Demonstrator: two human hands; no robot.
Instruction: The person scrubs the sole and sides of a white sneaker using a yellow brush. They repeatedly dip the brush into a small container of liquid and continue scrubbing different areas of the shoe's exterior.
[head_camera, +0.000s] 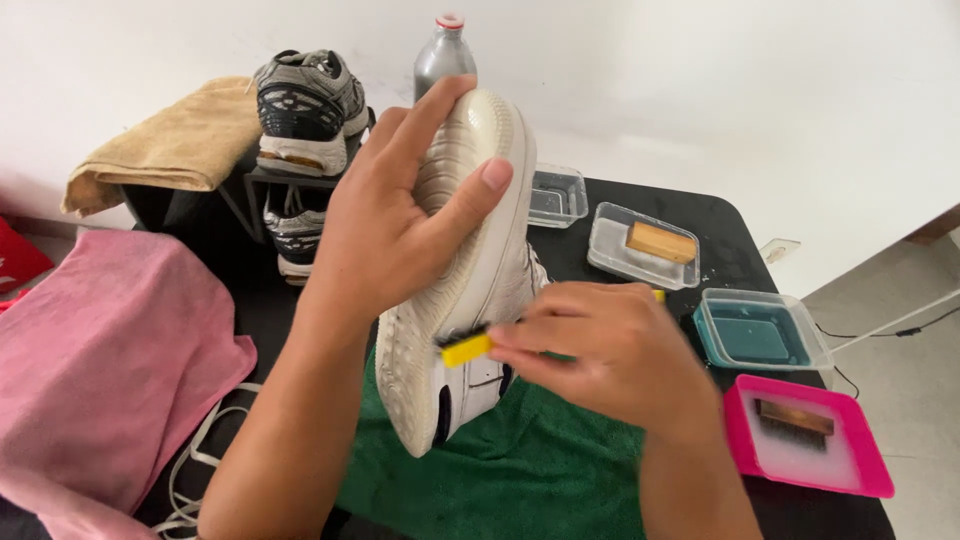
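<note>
Green towel (560, 470) nearest, on table (720, 225). Left hand (385, 235) clamped on white sneaker (480, 270) sole; right hand (610, 350) pinching yellow brush (466, 349) against sneaker edge.

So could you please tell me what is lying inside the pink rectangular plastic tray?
Inside the pink rectangular plastic tray, a wooden-backed brush with dark bristles lies in whitish foamy liquid. The foam hides the tray's bottom.

A plain white wall (760, 90) rises behind the black table (720, 215). Right of the table lies grey floor (900, 320), evenly daylit.
</note>
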